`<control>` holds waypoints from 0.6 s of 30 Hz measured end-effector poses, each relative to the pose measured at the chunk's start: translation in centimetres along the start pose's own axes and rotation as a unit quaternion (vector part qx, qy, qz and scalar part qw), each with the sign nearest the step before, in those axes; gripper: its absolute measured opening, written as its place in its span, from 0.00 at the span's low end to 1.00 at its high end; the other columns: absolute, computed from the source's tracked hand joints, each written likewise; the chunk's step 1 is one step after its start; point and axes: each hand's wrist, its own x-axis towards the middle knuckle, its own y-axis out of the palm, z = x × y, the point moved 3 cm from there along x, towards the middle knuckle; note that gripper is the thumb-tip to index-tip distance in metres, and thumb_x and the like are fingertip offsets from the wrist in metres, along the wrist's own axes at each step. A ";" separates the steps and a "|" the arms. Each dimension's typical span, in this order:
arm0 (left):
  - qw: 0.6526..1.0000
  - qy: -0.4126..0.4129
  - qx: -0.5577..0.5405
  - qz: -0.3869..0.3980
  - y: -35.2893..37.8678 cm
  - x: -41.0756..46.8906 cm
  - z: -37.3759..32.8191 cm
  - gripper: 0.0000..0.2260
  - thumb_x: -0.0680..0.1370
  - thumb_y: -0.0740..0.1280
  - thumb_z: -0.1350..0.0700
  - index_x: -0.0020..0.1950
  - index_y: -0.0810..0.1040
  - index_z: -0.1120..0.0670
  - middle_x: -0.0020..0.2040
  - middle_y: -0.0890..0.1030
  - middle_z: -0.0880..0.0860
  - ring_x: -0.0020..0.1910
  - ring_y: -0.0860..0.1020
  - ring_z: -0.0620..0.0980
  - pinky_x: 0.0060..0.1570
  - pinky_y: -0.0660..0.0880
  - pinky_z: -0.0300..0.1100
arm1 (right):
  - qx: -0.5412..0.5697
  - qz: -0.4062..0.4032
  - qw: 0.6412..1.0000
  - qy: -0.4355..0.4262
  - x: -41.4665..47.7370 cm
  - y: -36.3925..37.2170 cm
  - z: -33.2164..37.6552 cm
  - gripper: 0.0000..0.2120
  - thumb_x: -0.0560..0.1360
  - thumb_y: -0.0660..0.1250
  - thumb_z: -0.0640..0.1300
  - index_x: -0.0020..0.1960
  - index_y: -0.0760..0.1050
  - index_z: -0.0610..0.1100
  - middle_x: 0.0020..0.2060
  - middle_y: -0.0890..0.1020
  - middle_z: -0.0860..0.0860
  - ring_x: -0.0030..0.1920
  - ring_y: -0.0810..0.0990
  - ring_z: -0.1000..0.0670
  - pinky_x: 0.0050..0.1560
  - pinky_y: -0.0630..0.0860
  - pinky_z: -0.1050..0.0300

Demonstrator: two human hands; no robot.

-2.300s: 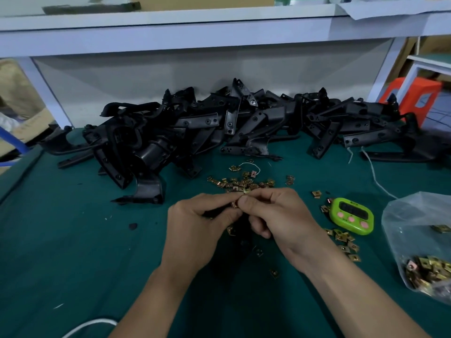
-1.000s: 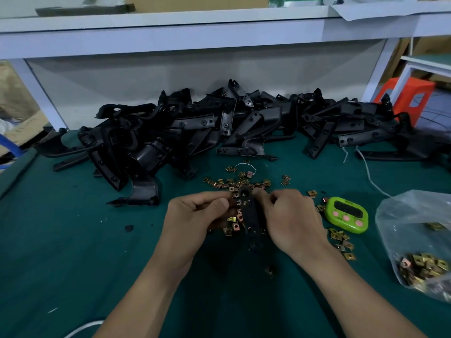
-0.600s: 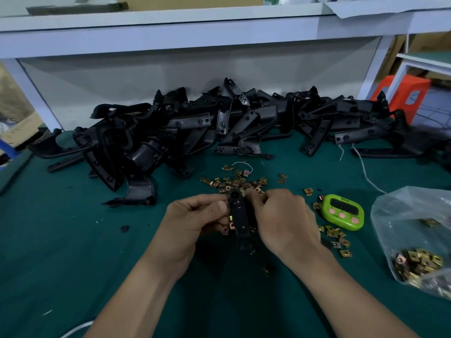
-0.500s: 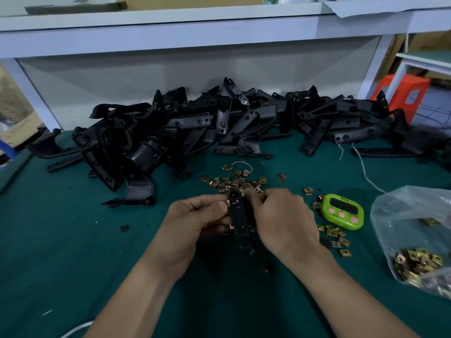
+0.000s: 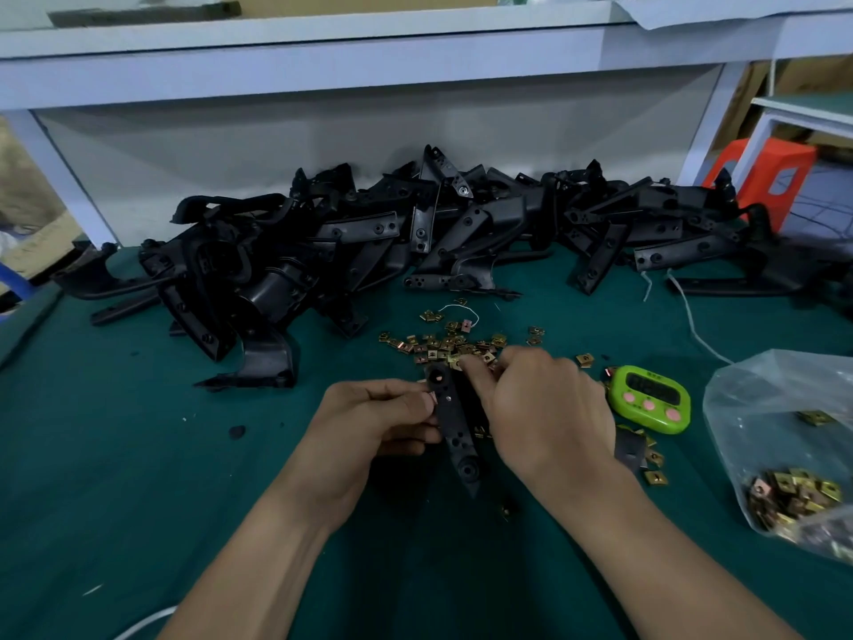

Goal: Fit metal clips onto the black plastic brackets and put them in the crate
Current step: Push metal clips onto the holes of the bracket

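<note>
A person's two bare hands work at the middle of a dark green table mat (image 5: 115, 478), seen from above. Between them stands a long, narrow black plastic bracket (image 5: 454, 427), held just above the mat and running from 12 to 6 o'clock, with round holes along its face. The left hand (image 5: 369, 422), at 9 o'clock from the bracket, pinches its left edge between thumb and curled fingers. The right hand (image 5: 540, 408), at 3 o'clock, closes over the right edge with fingers curled, and its fingertips (image 5: 471, 368) reach the bracket's far end, beside a brass-coloured clip. It cannot be told whether they pinch that clip. Just beyond the hands, at 12 o'clock, a scatter of loose metal clips (image 5: 443, 346) lies on the mat, touching the bracket's far tip. Farther toward 12 o'clock, a large heap of black brackets (image 5: 415, 242) stretches across the table under a white shelf (image 5: 323, 43). At 3 o'clock, just beside the right hand, sits a bright green digital timer (image 5: 648, 399) with pink buttons. At 4 o'clock lies a clear plastic bag (image 5: 784, 408) with more clips (image 5: 789, 498) gathered in its lower corner. An orange stool (image 5: 766, 177) shows at 2 o'clock, off the table.
</note>
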 end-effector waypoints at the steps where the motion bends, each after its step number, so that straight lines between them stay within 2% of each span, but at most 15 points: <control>1: 1.000 0.000 0.002 -0.001 0.0 0.0 0.0 0.08 0.76 0.71 0.63 0.39 0.88 0.54 0.39 0.85 0.58 0.34 0.83 0.48 0.33 0.78 0.36 | -0.014 -0.001 1.000 -0.008 0.0 -0.1 0.2 0.27 0.79 0.50 0.71 0.38 0.70 0.50 0.27 0.68 0.55 0.31 0.68 0.45 0.35 0.64 0.52; 3: 1.000 -0.004 -0.003 -0.003 0.0 0.0 0.1 0.08 0.75 0.72 0.62 0.39 0.88 0.55 0.39 0.85 0.58 0.34 0.83 0.48 0.32 0.78 0.36 | -0.043 -0.008 0.999 -0.027 -0.2 -0.3 0.6 0.26 0.79 0.48 0.70 0.40 0.69 0.51 0.27 0.67 0.55 0.31 0.68 0.45 0.35 0.62 0.52; 5: 1.000 -0.018 -0.017 -0.005 -0.1 0.1 0.2 0.05 0.72 0.73 0.60 0.37 0.87 0.55 0.38 0.85 0.57 0.33 0.83 0.47 0.32 0.77 0.36 | -0.066 -0.020 0.996 -0.054 -0.4 -0.5 1.1 0.24 0.80 0.47 0.68 0.41 0.68 0.51 0.30 0.75 0.54 0.31 0.70 0.45 0.33 0.61 0.52; 7: 0.999 -0.037 -0.030 -0.002 -0.2 0.1 0.2 0.03 0.68 0.74 0.57 0.35 0.87 0.54 0.35 0.84 0.55 0.31 0.82 0.47 0.30 0.76 0.35 | -0.094 -0.034 0.992 -0.082 -0.7 -0.9 1.7 0.24 0.81 0.47 0.67 0.42 0.69 0.51 0.32 0.79 0.53 0.31 0.77 0.45 0.32 0.59 0.52; 9: 0.998 -0.047 -0.035 0.001 -0.4 0.2 0.2 0.04 0.66 0.74 0.55 0.33 0.86 0.55 0.34 0.83 0.55 0.30 0.81 0.46 0.28 0.75 0.35 | -0.122 -0.057 0.986 -0.102 -1.1 -1.2 2.2 0.23 0.81 0.48 0.66 0.43 0.72 0.51 0.31 0.80 0.52 0.32 0.81 0.45 0.30 0.58 0.53; 14: 0.999 -0.038 -0.025 -0.007 -0.4 0.1 0.4 0.06 0.63 0.76 0.54 0.33 0.84 0.56 0.33 0.82 0.57 0.29 0.81 0.48 0.28 0.76 0.36 | -0.198 -0.092 0.970 -0.109 -1.7 -1.6 3.0 0.19 0.77 0.65 0.63 0.36 0.75 0.51 0.21 0.76 0.53 0.21 0.76 0.47 0.28 0.54 0.57; 18: 0.999 -0.028 -0.003 -0.015 -0.1 0.0 0.5 0.07 0.66 0.76 0.54 0.31 0.83 0.55 0.33 0.82 0.56 0.30 0.81 0.49 0.30 0.77 0.37 | -0.165 -0.097 0.974 -0.120 -1.8 -1.2 3.1 0.18 0.70 0.77 0.55 0.31 0.75 0.45 0.17 0.72 0.50 0.16 0.70 0.47 0.27 0.54 0.60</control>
